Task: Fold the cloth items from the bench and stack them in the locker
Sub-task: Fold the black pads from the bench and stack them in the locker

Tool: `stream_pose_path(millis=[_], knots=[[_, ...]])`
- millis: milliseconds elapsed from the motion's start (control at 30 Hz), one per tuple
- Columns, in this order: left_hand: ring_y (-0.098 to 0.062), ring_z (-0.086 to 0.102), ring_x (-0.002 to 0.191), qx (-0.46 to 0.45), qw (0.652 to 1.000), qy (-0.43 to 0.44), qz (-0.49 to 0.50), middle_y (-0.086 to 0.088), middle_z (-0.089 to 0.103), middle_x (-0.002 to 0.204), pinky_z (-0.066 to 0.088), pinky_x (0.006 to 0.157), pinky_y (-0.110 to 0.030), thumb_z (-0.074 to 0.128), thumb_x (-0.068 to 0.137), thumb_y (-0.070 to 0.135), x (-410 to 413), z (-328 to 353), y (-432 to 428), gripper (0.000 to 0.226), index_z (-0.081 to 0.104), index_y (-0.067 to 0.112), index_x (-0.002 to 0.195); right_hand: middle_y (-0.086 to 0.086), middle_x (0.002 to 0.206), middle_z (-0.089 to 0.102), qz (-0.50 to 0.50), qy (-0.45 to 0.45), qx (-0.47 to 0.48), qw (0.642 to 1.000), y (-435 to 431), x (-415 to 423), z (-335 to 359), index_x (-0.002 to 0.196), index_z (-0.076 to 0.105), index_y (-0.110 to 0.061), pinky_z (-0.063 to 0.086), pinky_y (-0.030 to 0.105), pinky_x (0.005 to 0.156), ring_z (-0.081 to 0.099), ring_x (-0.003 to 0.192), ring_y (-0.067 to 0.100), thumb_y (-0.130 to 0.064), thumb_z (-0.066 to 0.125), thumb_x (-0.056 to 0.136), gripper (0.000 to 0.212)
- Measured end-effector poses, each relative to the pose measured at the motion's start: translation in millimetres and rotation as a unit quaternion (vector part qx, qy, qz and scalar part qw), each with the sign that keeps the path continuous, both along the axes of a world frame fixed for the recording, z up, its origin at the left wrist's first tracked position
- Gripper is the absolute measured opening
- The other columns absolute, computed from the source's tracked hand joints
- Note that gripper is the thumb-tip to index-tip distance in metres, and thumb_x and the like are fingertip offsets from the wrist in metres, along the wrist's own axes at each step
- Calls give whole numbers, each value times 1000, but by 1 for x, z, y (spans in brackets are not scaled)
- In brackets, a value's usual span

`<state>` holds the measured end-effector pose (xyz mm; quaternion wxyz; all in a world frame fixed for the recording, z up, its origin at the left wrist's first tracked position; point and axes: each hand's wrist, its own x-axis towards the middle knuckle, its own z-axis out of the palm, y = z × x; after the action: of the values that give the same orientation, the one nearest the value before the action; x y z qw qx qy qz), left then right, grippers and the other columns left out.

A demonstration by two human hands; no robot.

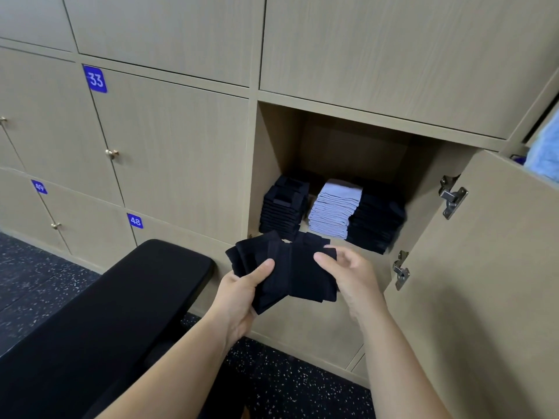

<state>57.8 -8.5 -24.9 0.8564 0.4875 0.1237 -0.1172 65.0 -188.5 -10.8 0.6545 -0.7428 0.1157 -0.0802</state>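
Just before the open locker (269, 146), the left hand (242, 285) clamps its thumb over a fan of dark folded cloths (302, 276) while the right hand (348, 273), fingers curled, pinches the end one, likely peeling it off for the stacks (329, 207) inside

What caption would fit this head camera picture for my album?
A left hand and right hand hold dark folded cloths before an open locker of stacked cloths.
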Motion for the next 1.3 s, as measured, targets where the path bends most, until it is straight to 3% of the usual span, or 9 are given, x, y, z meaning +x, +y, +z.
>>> stream_pose_path(millis=[67,167,333,633,767,967,1033,1133,1300], knots=[[-22,72,72,4,1000,1,12,-14,76,94,53,50,-27,70,87,12,4,-2,-3,27,67,1,111,-1,90,72,-28,26,57,998,-4,-9,-13,99,70,-13,57,32,76,68,78,10,-18,74,82,19],[-24,74,78,12,1000,7,13,-13,76,96,57,60,-31,71,87,12,10,-8,-8,27,67,2,112,-4,72,66,-51,11,53,997,-3,-18,-27,83,71,-14,55,23,60,57,54,1,-9,68,87,7],[-26,73,91,4,999,29,14,-12,76,98,57,83,-39,68,90,21,21,-24,-16,28,66,5,114,8,72,63,-73,-43,17,996,-4,-10,-44,78,68,-15,51,19,54,55,66,14,-5,63,89,15],[-32,72,92,53,997,52,34,-12,76,96,54,69,-37,68,91,24,84,-55,-19,28,66,5,112,-1,72,46,-192,-4,117,974,-49,60,-85,96,64,-2,50,14,47,48,49,9,-2,64,89,7],[-33,71,94,72,995,66,36,-13,76,96,55,74,-38,70,89,25,119,-68,-24,31,66,3,111,7,79,50,-234,17,125,964,-69,113,-102,80,62,-6,43,12,39,45,60,20,1,62,89,12],[-44,65,106,106,990,83,43,-18,73,104,52,89,-52,85,51,57,162,-90,-26,87,62,3,114,13,85,57,-236,49,60,969,-74,192,-128,89,64,3,42,11,39,49,59,20,2,61,90,4],[-41,67,102,108,990,81,35,-16,74,101,50,94,-55,85,66,47,166,-97,-24,68,63,2,113,11,83,58,-224,58,57,971,-71,208,-135,87,63,1,42,11,39,50,59,19,2,60,90,5],[-32,73,88,94,992,80,14,-14,76,92,56,83,-43,72,86,28,169,-111,-20,33,67,3,106,4,73,57,-229,70,71,968,-68,223,-146,87,60,-4,43,10,38,51,58,16,3,59,91,8],[-25,73,69,87,993,81,12,-14,76,83,51,65,-33,70,86,26,171,-121,-16,31,68,-1,101,-2,68,57,-242,77,51,966,-70,235,-164,86,60,-7,45,12,39,52,57,12,2,59,91,10]])
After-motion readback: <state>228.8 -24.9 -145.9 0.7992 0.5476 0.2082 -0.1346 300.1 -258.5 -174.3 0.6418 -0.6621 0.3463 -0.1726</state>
